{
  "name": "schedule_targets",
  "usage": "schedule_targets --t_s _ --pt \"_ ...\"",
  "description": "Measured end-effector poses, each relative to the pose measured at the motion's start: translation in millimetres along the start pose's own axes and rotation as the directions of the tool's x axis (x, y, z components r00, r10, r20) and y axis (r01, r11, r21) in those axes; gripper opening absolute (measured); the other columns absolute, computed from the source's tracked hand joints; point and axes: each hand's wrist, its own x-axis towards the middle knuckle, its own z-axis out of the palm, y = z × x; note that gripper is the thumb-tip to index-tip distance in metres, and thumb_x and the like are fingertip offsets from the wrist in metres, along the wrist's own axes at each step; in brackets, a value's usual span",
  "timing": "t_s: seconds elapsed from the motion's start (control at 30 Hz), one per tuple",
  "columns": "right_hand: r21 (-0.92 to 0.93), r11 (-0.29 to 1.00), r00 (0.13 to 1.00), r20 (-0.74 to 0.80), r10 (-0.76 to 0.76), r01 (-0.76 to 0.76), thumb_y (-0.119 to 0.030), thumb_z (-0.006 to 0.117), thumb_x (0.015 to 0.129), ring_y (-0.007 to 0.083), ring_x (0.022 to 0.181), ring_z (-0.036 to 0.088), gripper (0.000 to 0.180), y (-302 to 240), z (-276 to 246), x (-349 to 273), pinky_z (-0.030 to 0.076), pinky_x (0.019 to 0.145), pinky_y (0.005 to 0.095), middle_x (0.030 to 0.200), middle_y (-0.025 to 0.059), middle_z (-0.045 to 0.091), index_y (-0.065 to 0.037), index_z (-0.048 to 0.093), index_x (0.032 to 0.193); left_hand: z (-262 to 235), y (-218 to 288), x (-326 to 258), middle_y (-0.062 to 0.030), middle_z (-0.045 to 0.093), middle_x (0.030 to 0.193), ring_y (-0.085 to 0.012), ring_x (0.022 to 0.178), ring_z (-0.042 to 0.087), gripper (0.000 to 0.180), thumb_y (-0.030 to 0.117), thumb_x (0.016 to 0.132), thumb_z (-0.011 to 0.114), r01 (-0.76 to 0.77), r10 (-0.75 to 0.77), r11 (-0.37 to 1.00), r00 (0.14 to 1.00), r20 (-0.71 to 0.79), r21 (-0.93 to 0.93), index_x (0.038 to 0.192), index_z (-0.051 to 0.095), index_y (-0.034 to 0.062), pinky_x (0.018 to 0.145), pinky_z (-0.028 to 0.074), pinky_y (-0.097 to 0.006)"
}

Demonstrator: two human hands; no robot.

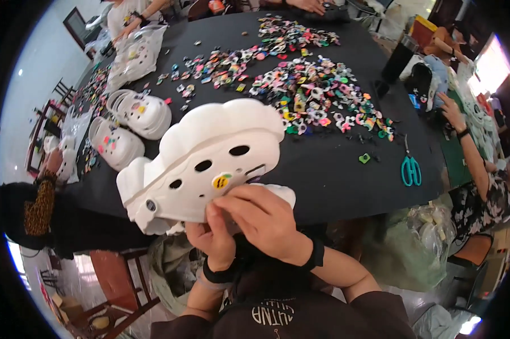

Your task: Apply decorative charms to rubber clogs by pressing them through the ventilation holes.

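White foam clog with a thick scalloped sole and dark oval holes [190,147]: held up in front of me, above the near edge of the surface, tilted on its side. A round yellow charm with a green tip [220,181] sits in its upper. My left hand [214,240] grips the clog's lower edge. My right hand [266,220] has its fingers bent in against the same edge, just below the charm; cannot tell whether they pinch anything. Beyond, left: two white clogs dotted with coloured charms [147,117], standing on the black surface [345,189]. Farther out: loose heaps of small multicoloured charms [317,90]. Right: turquoise-handled scissors [411,170], lying near a single green charm [364,159].
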Motion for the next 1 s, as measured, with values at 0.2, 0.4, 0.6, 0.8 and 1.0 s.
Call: schedule_targets --t_s 0.2,0.4,0.6,0.8,1.0 --pt "-0.06 0.998 0.999 -0.016 -0.029 0.028 -0.004 0.063 0.074 0.0238 0.077 0.061 0.024 -4 -19 8 0.05 0.063 0.0324 0.092 0.008 0.062 -0.007 0.064 0.098 -3 0 -1 -0.0124 0.059 0.111 -0.016 0.096 0.056 0.031 0.008 0.091 0.049 -0.044 0.045 0.999 0.998 0.034 -0.013 0.118 0.048 -0.007 0.083 0.046 -0.029" --pt "-0.394 0.918 0.994 -0.108 -0.009 -0.034 -0.013 0.082 0.06 0.0219 0.085 0.053 0.043 -7 -28 4 0.045 0.071 0.0281 0.094 0.0067 0.049 -0.012 0.064 0.1 -12 8 7 -0.0128 0.064 0.097 -0.0184 0.087 0.059 0.023 0.005 0.084 0.057 -0.07 0.041 0.983 0.984 0.171 0.167 0.104 0.059 -0.0066 0.076 0.046 -0.029" --pt "-0.436 0.897 0.997 0.034 -0.064 0.072 -0.031 0.086 0.058 0.0354 0.124 0.031 0.086 2 -35 27 0.033 0.099 0.0457 0.138 0.0194 0.025 -0.01 0.042 0.129 -10 18 12 -0.0103 0.065 0.087 -0.0174 0.075 0.06 0.019 0.006 0.084 0.057 -0.11 0.08 0.985 0.974 0.211 0.133 0.099 0.062 -0.0047 0.066 0.047 -0.027" --pt "-0.433 0.894 0.98 0.198 -0.032 0.117 -0.024 0.085 0.057 0.0421 0.13 0.026 0.091 -4 -44 44 0.028 0.103 0.0506 0.144 0.0239 0.018 -0.011 0.038 0.134 -12 21 14 -0.0138 0.066 0.091 -0.0248 0.08 0.063 0.021 0.005 0.081 0.057 -0.108 0.054 0.977 0.96 0.276 0.186 0.099 0.064 -0.0028 0.073 0.048 -0.032" --pt "-0.507 0.819 0.921 0.384 -0.064 0.269 -0.019 0.08 0.057 0.0444 0.132 0.022 0.087 -21 -44 63 0.021 0.105 0.0547 0.144 0.0229 0.022 -0.011 0.038 0.133 -10 17 9 -0.0147 0.066 0.097 -0.0319 0.092 0.062 0.023 0.009 0.077 0.063 -0.006 -0.018 0.994 0.975 0.223 0.106 0.099 0.066 0.0012 0.086 0.045 -0.038"
